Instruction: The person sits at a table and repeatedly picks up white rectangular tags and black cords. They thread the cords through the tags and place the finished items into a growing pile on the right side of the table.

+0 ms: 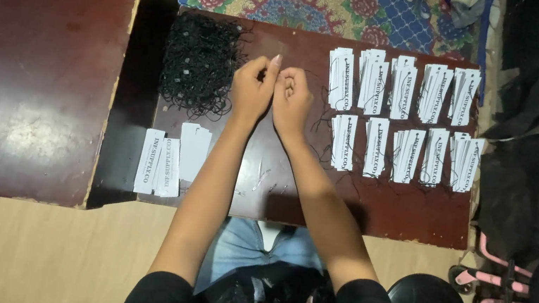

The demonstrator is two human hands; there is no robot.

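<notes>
Black thin string, seemingly pinched between fingers

I am seeing the left hand and the right hand meeting over the dark wooden table, pinching a thin black string together. A pile of black strings is lying left of them, rows of white paper tags right, and a few loose tags near the left forearm.

2 bare forearms, left hand and right hand ungloved, no rings or watch seen. Short black sleeves covered the upper arms. Light blue jeans were worn.
</notes>
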